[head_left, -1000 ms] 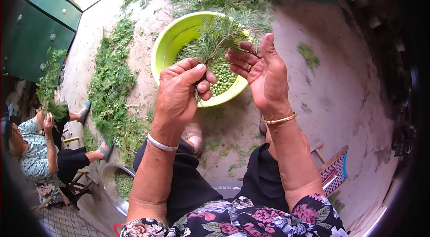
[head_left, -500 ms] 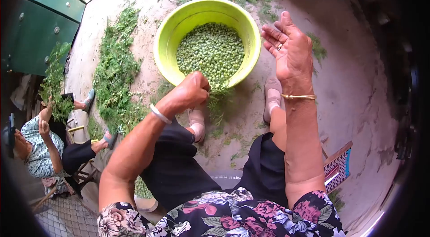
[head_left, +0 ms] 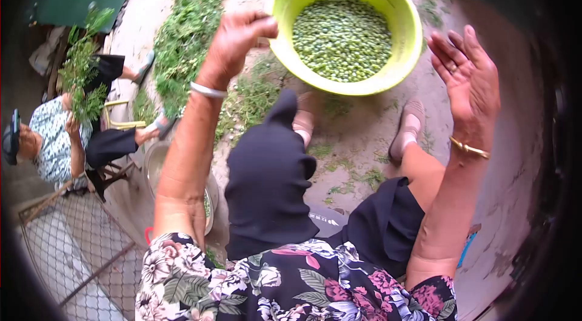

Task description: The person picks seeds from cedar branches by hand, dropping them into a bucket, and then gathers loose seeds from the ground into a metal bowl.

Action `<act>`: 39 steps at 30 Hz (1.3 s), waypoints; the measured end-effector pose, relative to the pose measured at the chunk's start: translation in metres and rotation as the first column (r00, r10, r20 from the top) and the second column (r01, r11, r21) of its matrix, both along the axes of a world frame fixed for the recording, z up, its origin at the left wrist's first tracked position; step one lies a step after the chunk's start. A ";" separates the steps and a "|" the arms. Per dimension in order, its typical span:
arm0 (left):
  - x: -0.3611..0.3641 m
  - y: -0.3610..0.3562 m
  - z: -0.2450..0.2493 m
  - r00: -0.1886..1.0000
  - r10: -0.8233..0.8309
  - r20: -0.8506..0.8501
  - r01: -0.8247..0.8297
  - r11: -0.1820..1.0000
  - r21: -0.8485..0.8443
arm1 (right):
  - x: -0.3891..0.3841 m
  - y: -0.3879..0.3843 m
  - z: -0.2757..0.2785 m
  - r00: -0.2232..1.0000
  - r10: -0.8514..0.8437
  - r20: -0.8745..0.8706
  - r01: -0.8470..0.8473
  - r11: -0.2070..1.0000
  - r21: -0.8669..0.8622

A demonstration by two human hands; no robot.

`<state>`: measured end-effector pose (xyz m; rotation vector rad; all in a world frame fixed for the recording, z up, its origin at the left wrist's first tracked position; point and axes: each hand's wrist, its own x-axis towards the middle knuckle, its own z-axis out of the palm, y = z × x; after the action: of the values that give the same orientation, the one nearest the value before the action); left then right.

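Fingers of our left hand point(head_left: 233, 42) curl shut at the bowl's point(head_left: 354, 86) nine o'clock, while our right hand point(head_left: 471, 81) spreads empty at three.

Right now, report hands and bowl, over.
Left hand curled at the bowl rim, grasp unclear. Right hand open, empty, raised beside it. Bowl on the ground, holding green seeds. Nothing between hands and bowl.

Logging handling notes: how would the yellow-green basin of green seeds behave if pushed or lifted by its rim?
The basin looks like thin plastic, so its rim would probably flex. Its heap of green seeds likely makes it heavy, sliding rather than tipping. Tilted, loose seeds would probably spill.
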<state>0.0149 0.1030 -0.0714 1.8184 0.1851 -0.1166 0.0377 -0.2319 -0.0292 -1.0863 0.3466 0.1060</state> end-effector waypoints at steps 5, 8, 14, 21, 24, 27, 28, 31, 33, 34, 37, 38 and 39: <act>-0.137 0.085 -0.144 0.824 0.481 -0.300 -0.502 0.865 0.009 | -0.009 0.017 -0.009 0.982 0.178 -0.065 -0.186 0.970 -0.158; -0.220 0.096 -0.208 0.555 0.654 -0.514 -0.727 0.682 0.082 | -0.012 0.030 -0.013 0.971 0.224 -0.087 -0.236 0.956 -0.173; -0.297 0.065 -0.272 0.342 0.602 -0.722 -0.709 0.669 0.223 | -0.013 0.052 -0.022 0.930 0.342 -0.133 -0.365 0.895 -0.257; -0.236 0.074 -0.285 0.745 0.640 -0.190 -0.367 0.630 0.684 | -0.009 0.074 -0.028 0.911 0.376 -0.167 -0.411 0.849 -0.331; -0.193 0.088 -0.292 0.814 0.575 -0.082 -0.382 0.637 0.669 | -0.008 0.077 -0.030 0.908 0.380 -0.177 -0.419 0.841 -0.343; -0.153 0.089 -0.290 0.692 0.661 -0.291 -0.340 0.654 0.676 | -0.005 0.074 -0.032 0.902 0.394 -0.176 -0.431 0.831 -0.351; -0.148 0.087 -0.295 0.645 0.697 -0.314 -0.372 0.645 0.667 | -0.004 0.073 -0.032 0.894 0.413 -0.172 -0.447 0.824 -0.348; -0.151 0.085 -0.318 0.584 0.751 -0.307 -0.421 0.605 0.676 | -0.003 0.076 -0.029 0.898 0.401 -0.183 -0.441 0.828 -0.346; -0.162 0.093 -0.349 0.632 0.724 -0.274 -0.525 0.661 0.535 | -0.004 0.080 -0.027 0.907 0.383 -0.174 -0.421 0.837 -0.350; -0.157 0.088 -0.324 0.562 0.718 -0.410 -0.659 0.689 0.303 | -0.004 0.081 -0.027 0.914 0.372 -0.164 -0.406 0.844 -0.350; -0.155 0.090 -0.271 0.564 0.638 -0.525 -0.752 0.660 -0.007 | -0.003 0.083 -0.024 0.902 0.395 -0.176 -0.432 0.828 -0.358; -0.157 0.093 -0.260 0.612 0.629 -0.480 -0.752 0.651 -0.106 | -0.003 0.083 -0.023 0.904 0.394 -0.166 -0.428 0.831 -0.355; -0.159 0.094 -0.247 0.655 0.622 -0.429 -0.741 0.639 -0.205 | -0.004 0.083 -0.023 0.903 0.396 -0.164 -0.429 0.826 -0.365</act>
<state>-0.1440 0.1973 -0.3188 1.2286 1.0306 0.1029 0.0335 -0.1492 -0.0521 -1.5531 0.2014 0.4880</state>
